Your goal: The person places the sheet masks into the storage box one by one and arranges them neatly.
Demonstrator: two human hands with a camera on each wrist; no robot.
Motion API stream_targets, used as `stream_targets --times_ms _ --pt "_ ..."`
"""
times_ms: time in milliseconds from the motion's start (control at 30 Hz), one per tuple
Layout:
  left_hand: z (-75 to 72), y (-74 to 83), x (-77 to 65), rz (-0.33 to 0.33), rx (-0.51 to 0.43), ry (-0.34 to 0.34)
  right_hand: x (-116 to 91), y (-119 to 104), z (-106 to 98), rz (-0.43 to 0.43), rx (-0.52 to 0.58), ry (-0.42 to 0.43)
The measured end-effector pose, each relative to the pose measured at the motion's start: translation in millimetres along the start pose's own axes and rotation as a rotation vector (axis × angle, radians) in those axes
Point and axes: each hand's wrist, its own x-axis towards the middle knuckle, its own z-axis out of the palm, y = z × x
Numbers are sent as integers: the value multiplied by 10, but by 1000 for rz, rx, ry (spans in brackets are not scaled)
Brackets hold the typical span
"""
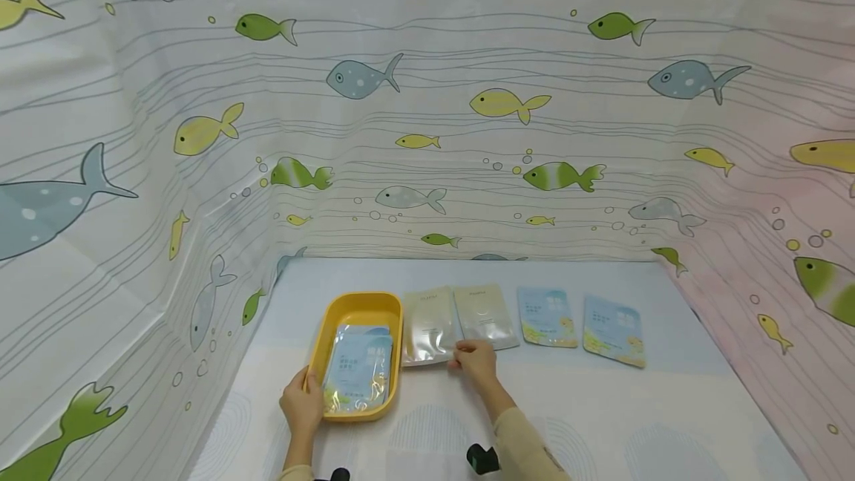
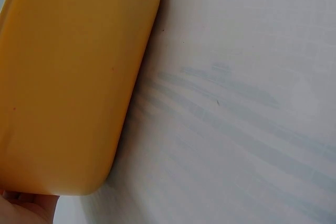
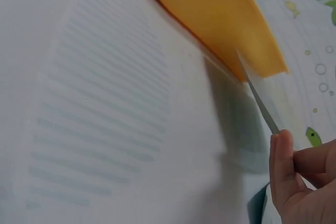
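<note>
Beside the yellow tray (image 1: 361,308) (its side gripped by the left hand (image 1: 302,402)), the right hand (image 1: 478,364) pinches the nearer gold packet (image 1: 427,323) by its edge.

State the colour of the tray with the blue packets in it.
The tray is yellow-orange; the head view, which shows its inside and rim, shows it best.

Yellow tray (image 2: 73,82) — cropped in both wrist views; beige packets (image 1: 482,314) — too small to read.
</note>
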Motion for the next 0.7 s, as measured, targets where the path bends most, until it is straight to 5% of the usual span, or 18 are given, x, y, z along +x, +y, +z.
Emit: stream_targets --times_ms 700 --pt "1 12 -5 0 3 1 -160 -241 -244 -48 117 -53"
